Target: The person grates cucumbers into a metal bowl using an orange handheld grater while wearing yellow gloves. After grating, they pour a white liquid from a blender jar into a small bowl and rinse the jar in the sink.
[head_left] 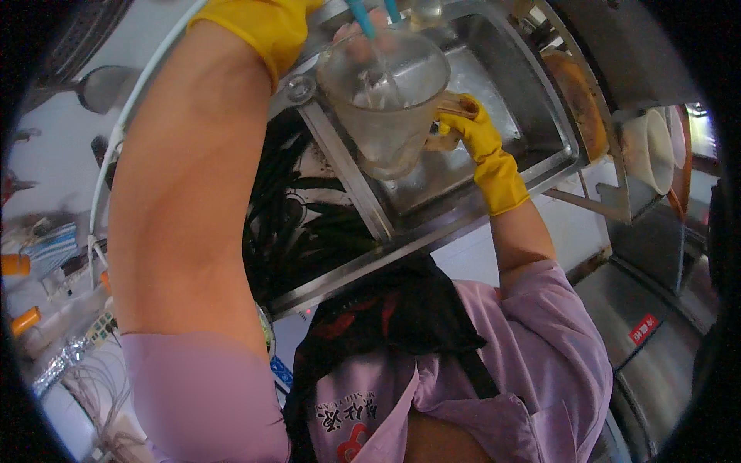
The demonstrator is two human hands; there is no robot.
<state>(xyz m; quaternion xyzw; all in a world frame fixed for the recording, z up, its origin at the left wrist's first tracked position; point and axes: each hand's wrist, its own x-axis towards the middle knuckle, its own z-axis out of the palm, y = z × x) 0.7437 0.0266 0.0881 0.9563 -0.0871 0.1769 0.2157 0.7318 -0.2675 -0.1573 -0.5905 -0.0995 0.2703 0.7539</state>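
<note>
A clear pitcher [382, 127] is held tilted above the divider between two steel sink basins. My right hand [482, 147], in a yellow rubber glove, is closed around its brownish handle. A blue tap spout [360, 17] points down at the pitcher's mouth, and a thin stream of water runs into it. My left hand [258, 27], also in a yellow glove, reaches to the top edge near the tap; its fingers are out of view. Something pinkish shows blurred behind the pitcher's rim.
Long dark green vegetables [309, 212] lie in the left basin. The right steel basin [502, 85] has a wet, shiny floor. Whitish containers [648, 150] stand on a rack to the right. A pale hose [127, 116] curves along the left, near a metal ladle [108, 89].
</note>
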